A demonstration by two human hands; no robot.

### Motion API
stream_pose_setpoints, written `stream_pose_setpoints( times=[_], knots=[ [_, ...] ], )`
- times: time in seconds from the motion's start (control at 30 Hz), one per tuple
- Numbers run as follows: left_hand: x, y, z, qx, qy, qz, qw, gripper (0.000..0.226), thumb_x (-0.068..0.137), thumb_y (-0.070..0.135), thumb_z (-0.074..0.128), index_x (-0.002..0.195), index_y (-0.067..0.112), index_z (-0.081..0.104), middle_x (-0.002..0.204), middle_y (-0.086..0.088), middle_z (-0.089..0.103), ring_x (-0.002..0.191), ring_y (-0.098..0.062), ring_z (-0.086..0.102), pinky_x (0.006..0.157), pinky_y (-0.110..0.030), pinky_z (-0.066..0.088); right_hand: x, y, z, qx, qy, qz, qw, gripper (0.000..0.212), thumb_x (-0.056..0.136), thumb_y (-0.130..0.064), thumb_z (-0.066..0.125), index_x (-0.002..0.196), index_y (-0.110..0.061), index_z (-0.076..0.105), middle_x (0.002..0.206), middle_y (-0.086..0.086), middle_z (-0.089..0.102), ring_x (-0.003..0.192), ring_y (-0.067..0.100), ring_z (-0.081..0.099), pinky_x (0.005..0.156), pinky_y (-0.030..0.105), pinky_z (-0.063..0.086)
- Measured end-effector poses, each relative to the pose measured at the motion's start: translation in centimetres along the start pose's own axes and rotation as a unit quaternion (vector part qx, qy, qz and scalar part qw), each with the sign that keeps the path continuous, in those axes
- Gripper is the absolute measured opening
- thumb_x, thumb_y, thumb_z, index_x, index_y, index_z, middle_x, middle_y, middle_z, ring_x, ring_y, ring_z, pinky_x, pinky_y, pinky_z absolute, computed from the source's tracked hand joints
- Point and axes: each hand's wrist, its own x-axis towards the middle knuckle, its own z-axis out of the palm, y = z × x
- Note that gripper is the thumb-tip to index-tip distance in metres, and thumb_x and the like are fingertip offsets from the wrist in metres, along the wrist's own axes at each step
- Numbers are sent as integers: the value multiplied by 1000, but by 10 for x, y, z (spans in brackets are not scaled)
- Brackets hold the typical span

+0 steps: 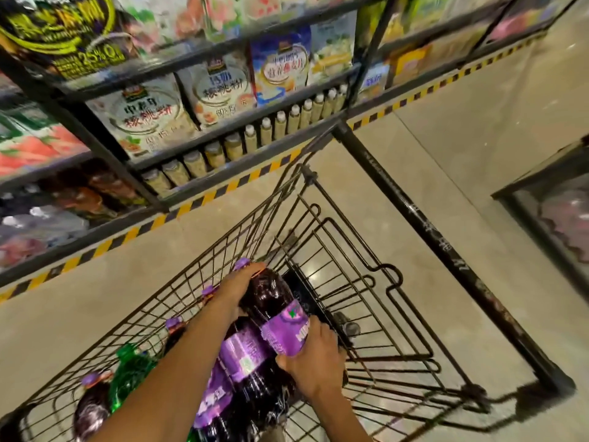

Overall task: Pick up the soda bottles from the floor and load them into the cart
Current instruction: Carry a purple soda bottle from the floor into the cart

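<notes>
Head view.

- Cart (255,218): wire basket, seen from above, standing on a tiled floor (462,148). Its black handle (430,237) runs diagonally at right.
- Held bottle (271,295): dark purple soda with a purple label. It sits inside the basket, tilted, with the neck toward the upper left. It lies just above a second purple bottle (245,349) and seems to touch it.
- Left hand (242,288): fingers curled over the held bottle's shoulder near the neck, grasping it. The arm reaches in from the lower left.
- Right hand (314,362): fingers wrapped round the lower part of the same bottle at the label's edge, with the thumb on the label.
- Other load: more purple bottles are packed along the basket's left side. Purple caps (207,290) line up near the wire wall. I cannot tell which cap belongs to the held bottle.
- Green bottle (130,371): lies toward the lower left among the purple ones.
- Right half of the basket: bare wire, with the floor visible through it.
- Shelves (105,154): dark metal, beyond the cart, holding printed bags (146,113). A row of small pale bottles (280,122) stands on the lowest level.
- Yellow-black tape (207,199): runs along the floor at the shelf base.
- Glass-topped case (557,218): at the right edge; contents are blurred.
</notes>
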Motion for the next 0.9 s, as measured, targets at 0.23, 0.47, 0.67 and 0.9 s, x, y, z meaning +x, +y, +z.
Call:
stream_pose_setpoints(
  times=[0.23,0.47,0.67,0.9],
  knots=[
    [-6,-19,1,179,24,113,977,37,83,26,81,116,19,65,111,-4,73,105,-26,68,96,-43,53,-6,6,3,-77,68,-95,990,70,65,-13,92,126,-31,62,137,1,61,122,22,63,96,43,60],
    [-47,-17,-3,586,133,258,756,68,80,43,78,140,28,49,133,-3,56,125,-28,52,102,-47,50,-17,8,-38,-63,43,-112,991,58,91,-17,67,144,-27,47,143,1,48,131,23,49,105,38,51],
    [-117,-2,14,753,131,294,574,75,88,48,71,150,25,37,151,-4,42,140,-26,40,118,-48,35,-28,8,-103,-97,28,-113,988,56,97,-34,67,146,-21,44,138,5,54,127,24,52,108,44,47],
    [-184,-3,52,774,119,337,522,77,89,45,70,153,24,32,154,-4,39,144,-27,36,121,-51,30,-64,15,-162,-111,48,-115,986,73,89,-36,78,150,-21,42,151,9,48,143,32,42,120,50,34]
  ],
)
